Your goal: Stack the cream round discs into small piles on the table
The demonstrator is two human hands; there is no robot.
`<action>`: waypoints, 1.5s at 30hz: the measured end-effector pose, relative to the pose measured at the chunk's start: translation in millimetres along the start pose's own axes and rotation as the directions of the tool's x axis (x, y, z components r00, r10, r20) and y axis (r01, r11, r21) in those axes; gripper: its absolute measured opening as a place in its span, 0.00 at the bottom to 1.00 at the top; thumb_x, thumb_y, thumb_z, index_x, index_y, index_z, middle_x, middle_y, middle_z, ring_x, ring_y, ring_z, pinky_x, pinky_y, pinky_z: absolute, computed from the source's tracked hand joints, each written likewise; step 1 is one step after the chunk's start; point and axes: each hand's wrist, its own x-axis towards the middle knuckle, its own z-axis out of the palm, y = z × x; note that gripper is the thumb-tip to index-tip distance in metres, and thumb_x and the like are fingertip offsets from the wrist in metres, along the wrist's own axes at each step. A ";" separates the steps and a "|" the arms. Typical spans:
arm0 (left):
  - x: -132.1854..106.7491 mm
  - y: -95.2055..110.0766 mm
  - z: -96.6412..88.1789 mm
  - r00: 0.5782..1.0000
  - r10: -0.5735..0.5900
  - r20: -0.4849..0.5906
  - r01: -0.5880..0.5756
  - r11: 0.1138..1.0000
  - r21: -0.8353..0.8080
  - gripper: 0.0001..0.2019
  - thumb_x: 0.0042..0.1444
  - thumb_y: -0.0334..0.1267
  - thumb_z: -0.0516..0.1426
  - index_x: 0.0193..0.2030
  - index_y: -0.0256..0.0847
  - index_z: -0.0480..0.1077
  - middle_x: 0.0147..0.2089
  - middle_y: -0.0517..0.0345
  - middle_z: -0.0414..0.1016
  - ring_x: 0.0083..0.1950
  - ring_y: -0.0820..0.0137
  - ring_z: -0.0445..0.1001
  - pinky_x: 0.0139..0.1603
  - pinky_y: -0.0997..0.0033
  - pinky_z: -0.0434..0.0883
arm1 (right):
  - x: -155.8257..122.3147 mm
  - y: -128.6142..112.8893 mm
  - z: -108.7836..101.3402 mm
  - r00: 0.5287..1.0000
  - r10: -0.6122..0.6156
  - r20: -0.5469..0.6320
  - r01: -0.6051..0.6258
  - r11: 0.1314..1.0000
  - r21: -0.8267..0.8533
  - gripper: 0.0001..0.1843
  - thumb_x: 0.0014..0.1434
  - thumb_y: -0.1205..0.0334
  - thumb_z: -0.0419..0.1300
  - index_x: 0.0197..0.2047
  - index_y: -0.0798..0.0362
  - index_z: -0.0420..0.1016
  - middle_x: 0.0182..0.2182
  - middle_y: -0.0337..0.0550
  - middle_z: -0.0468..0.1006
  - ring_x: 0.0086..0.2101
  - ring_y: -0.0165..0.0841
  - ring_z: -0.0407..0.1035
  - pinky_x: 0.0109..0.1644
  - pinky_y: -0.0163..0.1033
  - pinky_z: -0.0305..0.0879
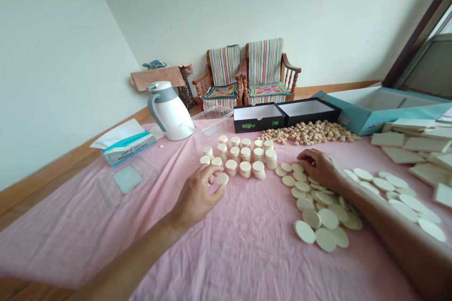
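Observation:
My left hand (196,195) is closed, holding a pale round wooden disc (221,179) between thumb and fingers; whether more discs sit beneath it is hidden. Just beyond stand short stacks of small discs (245,168) in uneven rows. To the right, my right hand (318,165) hovers at the far edge of a loose spread of small discs (300,186). Its fingers are bent together and pointing down, and what is in them, if anything, cannot be made out. Larger discs (326,239) overlap nearer to me, and others (402,208) lie beyond my right forearm.
A pink cloth (226,254) covers the table. Behind the stacks are wooden beads (310,132), black boxes (259,124) and a clear tray (213,120). A white jug (174,115) and tissue pack (129,143) stand left. Square boards (427,148) and a teal box (374,115) are right.

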 end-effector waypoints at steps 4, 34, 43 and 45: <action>-0.4 -30.7 -15.5 0.991 -0.088 -0.103 0.095 0.993 0.068 0.11 0.49 0.34 0.57 0.41 0.41 0.68 0.39 0.58 0.72 0.35 0.71 0.69 0.38 0.71 0.67 | -1.2 -3.6 -1.0 1.000 0.012 -0.023 -0.012 1.000 0.007 0.08 0.51 0.61 0.53 0.31 0.52 0.72 0.25 0.41 0.75 0.24 0.30 0.66 0.30 0.35 0.62; 75.4 -14.8 6.4 0.806 0.384 0.449 -0.508 0.839 0.195 0.20 0.46 0.23 0.55 0.45 0.45 0.68 0.42 0.55 0.67 0.47 0.63 0.65 0.47 0.64 0.62 | 0.3 -2.7 -0.7 1.000 0.003 -0.011 -0.003 1.000 0.018 0.08 0.51 0.61 0.53 0.32 0.52 0.72 0.25 0.41 0.75 0.25 0.30 0.66 0.30 0.35 0.62; 87.1 -7.7 6.8 0.745 0.373 0.553 -0.535 0.829 0.161 0.12 0.45 0.21 0.51 0.30 0.41 0.68 0.31 0.59 0.70 0.39 0.67 0.67 0.45 0.67 0.59 | 0.3 -2.9 -1.3 1.000 0.017 0.007 -0.017 1.000 0.022 0.08 0.51 0.61 0.53 0.32 0.53 0.72 0.26 0.41 0.74 0.25 0.30 0.66 0.30 0.35 0.62; 89.7 -7.2 6.3 0.742 0.370 0.559 -0.529 0.835 0.150 0.11 0.45 0.22 0.51 0.29 0.42 0.68 0.31 0.60 0.71 0.38 0.68 0.68 0.44 0.67 0.59 | 0.3 -3.7 -1.8 1.000 0.017 0.007 -0.017 1.000 0.016 0.08 0.51 0.62 0.53 0.32 0.53 0.72 0.26 0.41 0.74 0.25 0.30 0.65 0.30 0.35 0.62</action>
